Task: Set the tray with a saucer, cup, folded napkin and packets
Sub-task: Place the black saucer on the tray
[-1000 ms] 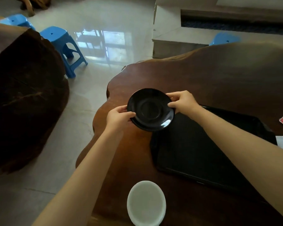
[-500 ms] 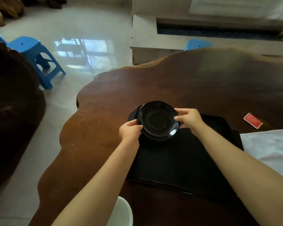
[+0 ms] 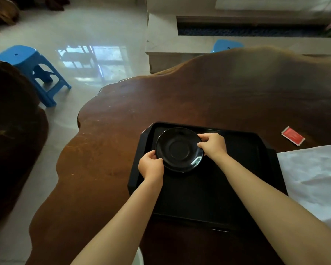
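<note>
A round, glossy black saucer (image 3: 179, 149) with a shallow ring at its centre is held by both hands over the far left corner of a black rectangular tray (image 3: 208, 192). The left hand (image 3: 151, 166) grips the saucer's near left rim, fingers curled under and thumb on top; the right hand (image 3: 213, 145) pinches the right rim between thumb and fingertips. Whether the saucer rests on the tray or hangs just above it is hard to tell, since black lies against black. The tray has a raised lip and sits on a dark brown wooden table (image 3: 180, 104) with a wavy, irregular edge; bare wood lies open beyond the tray and to its left, and the rest of the tray's floor is bare. A small red packet (image 3: 292, 136) lies on the table well to the right of the tray's far corner. A white napkin (image 3: 311, 178) spreads beside the tray's right side and is cut off by the right edge. A sliver of white cup (image 3: 139, 257) shows at the bottom edge, mostly hidden by the left forearm. A blue plastic stool (image 3: 31, 67) stands on the pale shiny floor to the left.
</note>
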